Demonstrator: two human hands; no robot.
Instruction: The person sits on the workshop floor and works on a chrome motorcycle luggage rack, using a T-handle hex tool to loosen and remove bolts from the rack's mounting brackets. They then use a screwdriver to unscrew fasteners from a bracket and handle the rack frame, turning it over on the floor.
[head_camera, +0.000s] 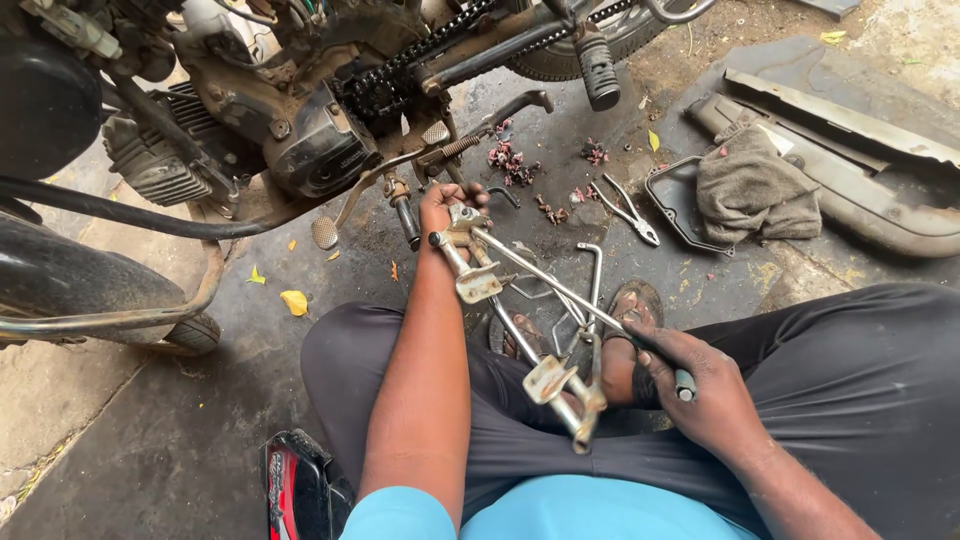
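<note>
Fingers of the left hand (447, 207) curled shut around the top end of a metal stand bracket (520, 310), up near the motorcycle underside; fingers of the right hand (700, 385) wrapped closed on the handle of a long rod tool (560, 285), its tip meeting the bracket just by the left hand.

Left to right: tyre (50, 270) and exhaust pipe (110, 320) at the far left, yellow leaf (294, 302) on the concrete floor (180, 430), red-and-black part (290, 490) at the bottom edge. Engine casing (320, 150) and drive chain (400, 75) above, brake pedal (325, 233) hanging below. Bracket lies diagonally over the person's lap, with flat tabs and a tube end pointing toward the camera. Footpeg (598, 70) overhead, pliers (630, 212) on the floor well apart from both hands, then grey rag (750, 190) draped on a black cover (675, 205), long side panel (860, 170) at the far right.

Judgement: a levering or aligning job at the bracket's upper end. Doing it well probably means keeping the left grip firm so the bracket does not twist, seating the rod tip squarely before loading it, and pulling with the right hand steadily rather than jerking. Slip risk toward the left knuckles. Exact contact at the tip cannot be made out.
</note>
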